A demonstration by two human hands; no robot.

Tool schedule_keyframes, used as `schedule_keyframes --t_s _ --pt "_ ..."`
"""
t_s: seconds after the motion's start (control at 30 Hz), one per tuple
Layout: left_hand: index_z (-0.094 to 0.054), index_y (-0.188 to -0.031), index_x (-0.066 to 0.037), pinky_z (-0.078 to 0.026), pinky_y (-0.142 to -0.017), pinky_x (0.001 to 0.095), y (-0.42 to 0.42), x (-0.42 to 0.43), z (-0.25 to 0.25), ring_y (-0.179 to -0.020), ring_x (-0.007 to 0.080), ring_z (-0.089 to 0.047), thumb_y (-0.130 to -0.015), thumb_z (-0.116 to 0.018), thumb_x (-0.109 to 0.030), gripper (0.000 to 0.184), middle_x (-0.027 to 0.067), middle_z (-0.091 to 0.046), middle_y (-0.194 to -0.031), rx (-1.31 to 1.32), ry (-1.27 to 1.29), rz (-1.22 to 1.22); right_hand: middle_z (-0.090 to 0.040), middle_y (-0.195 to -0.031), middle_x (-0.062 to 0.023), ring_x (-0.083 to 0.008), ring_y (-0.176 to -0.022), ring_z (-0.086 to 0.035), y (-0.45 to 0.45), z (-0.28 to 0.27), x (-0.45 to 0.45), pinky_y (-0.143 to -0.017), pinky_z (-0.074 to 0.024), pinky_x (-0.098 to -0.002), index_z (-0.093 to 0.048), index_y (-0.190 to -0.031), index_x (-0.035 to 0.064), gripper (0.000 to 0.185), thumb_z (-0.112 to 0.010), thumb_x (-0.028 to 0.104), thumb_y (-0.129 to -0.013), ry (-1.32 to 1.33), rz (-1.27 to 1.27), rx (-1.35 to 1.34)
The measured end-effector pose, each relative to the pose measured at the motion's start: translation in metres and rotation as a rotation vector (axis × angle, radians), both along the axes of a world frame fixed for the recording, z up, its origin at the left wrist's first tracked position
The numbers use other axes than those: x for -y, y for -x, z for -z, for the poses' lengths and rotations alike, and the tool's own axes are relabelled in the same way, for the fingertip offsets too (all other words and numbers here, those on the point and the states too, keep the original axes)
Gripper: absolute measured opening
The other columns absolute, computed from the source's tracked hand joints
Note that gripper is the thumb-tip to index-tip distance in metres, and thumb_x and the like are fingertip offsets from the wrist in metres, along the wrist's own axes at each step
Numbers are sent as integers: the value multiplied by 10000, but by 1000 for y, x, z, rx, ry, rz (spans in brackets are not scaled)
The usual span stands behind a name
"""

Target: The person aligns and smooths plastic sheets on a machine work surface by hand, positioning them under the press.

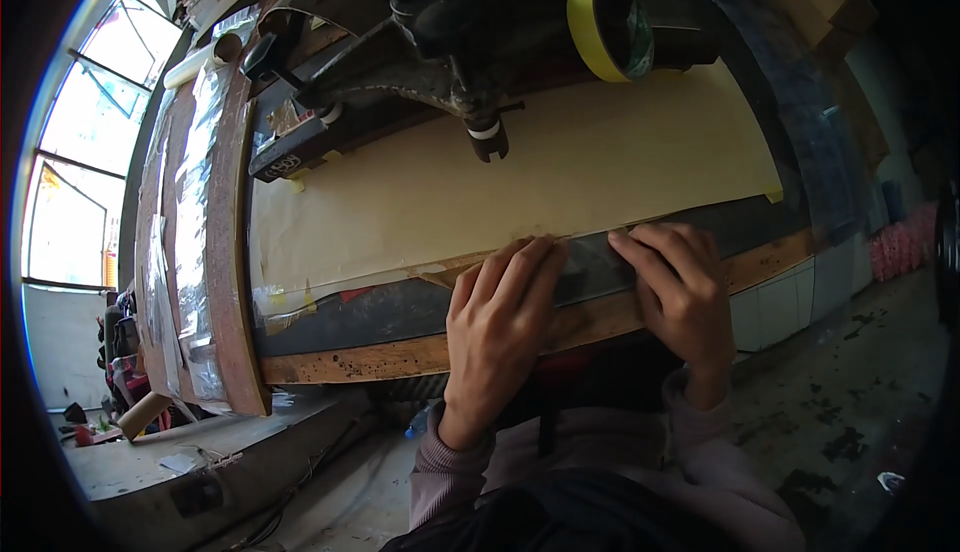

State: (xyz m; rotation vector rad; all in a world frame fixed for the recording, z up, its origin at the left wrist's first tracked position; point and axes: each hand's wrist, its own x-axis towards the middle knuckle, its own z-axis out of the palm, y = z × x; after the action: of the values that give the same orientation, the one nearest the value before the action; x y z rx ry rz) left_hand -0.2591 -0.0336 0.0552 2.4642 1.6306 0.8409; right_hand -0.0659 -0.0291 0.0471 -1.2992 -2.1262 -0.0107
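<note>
A long cream sheet (420,187) lies on a dark worktop, its near edge uneven with yellow tape bits. My left hand (505,317) is at this edge near the middle, fingers bent and close together, fingertips down on it. A short way to the right, my right hand (680,287) has its fingers curled, with thumb and forefinger close together at the same edge. Between the hands is a dark, partly see-through patch (592,264), perhaps film. What lies under the fingertips is hidden.
Above the sheet hangs a black machine head with a notched tip (487,142). A yellow tape roll (600,27) hangs at its right. A wooden strip (350,360) edges the worktop nearest me. A board with clear tape (195,222) stands at left, by windows.
</note>
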Motion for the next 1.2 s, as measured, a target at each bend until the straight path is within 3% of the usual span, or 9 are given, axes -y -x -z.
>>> schedule_keyframes --t_s 0.07,0.27,0.37,0.47,0.67,0.77,0.97,1.07,1.2 --pt "-666 -1180 -112 -449 -934 365 6 4 5 -1153 212 -596 -852 -648 -183 336 35 -636 -1214 -22 3 43 -644 -1029 -54 -220 -980 -620 -3 -1 8 -891 -473 -406 -686 -1076 30 306 -642 -21 -778 33 11 42" --pt "-467 -1416 -125 -210 -1144 504 11 24 -2 -1371 222 -411 -779 -668 -539 787 84 -430 -1482 -207 175 100 -593 -1181 -110 -291 -1136 -571 -4 1 31 -969 -438 -451 -649 -1164 29 329 -666 119 -848 45 108 54" --pt "-449 -1430 -130 -148 -1161 532 7 33 9 -1385 218 -390 -763 -674 -562 826 93 -395 -1506 -272 126 49 -532 -1249 -136 -348 -1163 -521 -1 18 46 -945 -431 -465 -646 -1165 36 347 -690 187 -855 26 252 -57" --pt "-457 -1426 -138 -150 -1164 529 6 38 18 -1393 246 -373 -750 -684 -570 835 115 -374 -1517 -315 72 19 -540 -1233 -116 -324 -1144 -515 5 20 52 -937 -417 -456 -645 -1177 48 370 -702 192 -841 18 303 -51" --pt "-486 -1403 -112 -210 -1140 505 4 48 40 -1318 271 -414 -735 -716 -546 830 110 -460 -1375 -269 -90 -82 -540 -1248 -91 -280 -1091 -525 16 19 42 -913 -402 -447 -626 -1217 76 406 -700 149 -825 11 337 -71" --pt "-498 -1392 -100 -241 -1121 492 1 52 41 -1268 237 -450 -746 -710 -538 809 90 -489 -1290 -302 -136 -122 -553 -1212 -88 -266 -1094 -524 20 16 31 -914 -394 -444 -623 -1222 86 402 -685 90 -825 101 197 -174" --pt "-488 -1405 -127 -160 -1134 604 2 68 39 -1342 189 -426 -850 -569 -602 734 92 -461 -1422 -338 -62 -128 -581 -1079 -85 -245 -970 -595 30 6 24 -808 -487 -359 -668 -1124 74 363 -620 -95 -806 167 77 -547" --pt "-472 -1413 -113 -67 -1106 698 4 70 35 -1405 230 -350 -841 -553 -627 773 126 -413 -1470 -329 15 -84 -584 -1034 -92 -214 -864 -631 27 12 17 -696 -517 -310 -701 -1012 53 282 -618 -118 -803 55 38 -583" --pt "-416 -1438 -79 -14 -1075 740 2 47 13 -1450 286 -240 -831 -548 -615 821 145 -362 -1497 -257 73 -21 -591 -994 -90 -205 -840 -646 21 2 -6 -661 -519 -306 -707 -959 38 204 -646 -88 -810 19 74 -538"
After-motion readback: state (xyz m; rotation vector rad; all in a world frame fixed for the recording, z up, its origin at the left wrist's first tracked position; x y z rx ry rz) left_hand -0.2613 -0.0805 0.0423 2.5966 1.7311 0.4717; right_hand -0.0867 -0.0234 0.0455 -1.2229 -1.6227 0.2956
